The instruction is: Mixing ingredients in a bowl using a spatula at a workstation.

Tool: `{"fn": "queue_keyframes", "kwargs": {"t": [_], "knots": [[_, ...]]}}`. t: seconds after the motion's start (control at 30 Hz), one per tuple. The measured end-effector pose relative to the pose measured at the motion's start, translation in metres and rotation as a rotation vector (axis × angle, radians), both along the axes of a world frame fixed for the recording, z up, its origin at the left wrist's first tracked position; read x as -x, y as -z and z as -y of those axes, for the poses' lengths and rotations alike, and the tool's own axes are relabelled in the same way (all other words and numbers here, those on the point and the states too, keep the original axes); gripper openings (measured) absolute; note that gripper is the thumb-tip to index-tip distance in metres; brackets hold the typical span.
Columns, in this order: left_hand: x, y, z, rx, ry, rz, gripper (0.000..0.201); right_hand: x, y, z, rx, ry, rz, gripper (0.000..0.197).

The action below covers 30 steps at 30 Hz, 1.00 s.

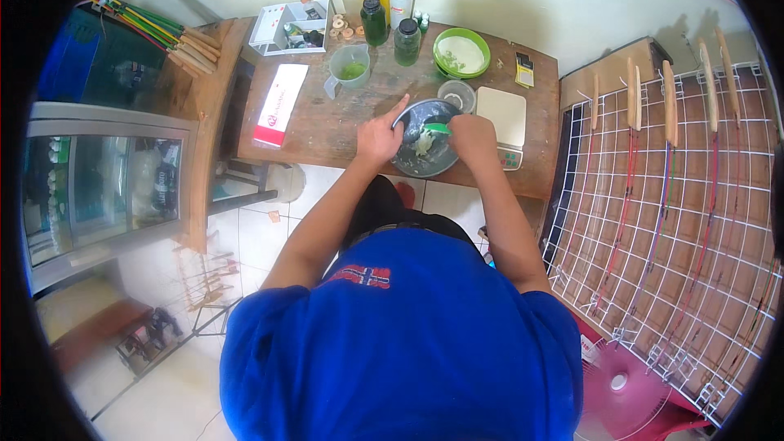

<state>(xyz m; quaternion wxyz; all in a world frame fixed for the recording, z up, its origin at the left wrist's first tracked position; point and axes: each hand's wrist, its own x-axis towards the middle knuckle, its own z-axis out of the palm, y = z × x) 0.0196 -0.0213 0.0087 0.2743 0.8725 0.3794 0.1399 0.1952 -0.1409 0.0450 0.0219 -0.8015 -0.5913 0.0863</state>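
Observation:
A dark grey mixing bowl (426, 165) sits near the front edge of the wooden table, with pale, lumpy paste (424, 144) inside it. My left hand (380, 139) steadies the bowl at its left rim, the index finger pointing up along the edge. Over the bowl's right side, my right hand (474, 140) is closed round a green spatula (437, 127), whose head reaches into the paste. Just behind the bowl stands a small clear container (456, 95). To its right lies a cream kitchen scale (501, 117) with buttons along its front.
On the table (327, 135) are a measuring jug (350, 65) with green contents, a green bowl of white powder (462, 52), dark jars (407, 42), a white organizer box (290, 28) and a red-and-white paper (281, 106). A white wire rack (653, 196) stands right; a glass cabinet (106, 180) left.

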Motion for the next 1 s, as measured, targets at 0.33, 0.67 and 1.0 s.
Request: {"fn": "queue_keyframes", "kwargs": {"t": [0.33,0.67,1.0], "knots": [[-0.004,-0.009,0.004,0.018,0.007,-0.046,0.062,-0.006,-0.011,0.009,0.068,0.13,-0.148,0.012],[-0.009,-0.003,0.005,0.002,0.017,0.006,0.061,0.001,0.003,0.009,0.069,0.158,-0.187,0.015],[-0.01,0.003,0.003,-0.023,0.024,0.01,0.061,0.005,0.026,0.011,0.082,0.127,-0.1,0.02]]}}
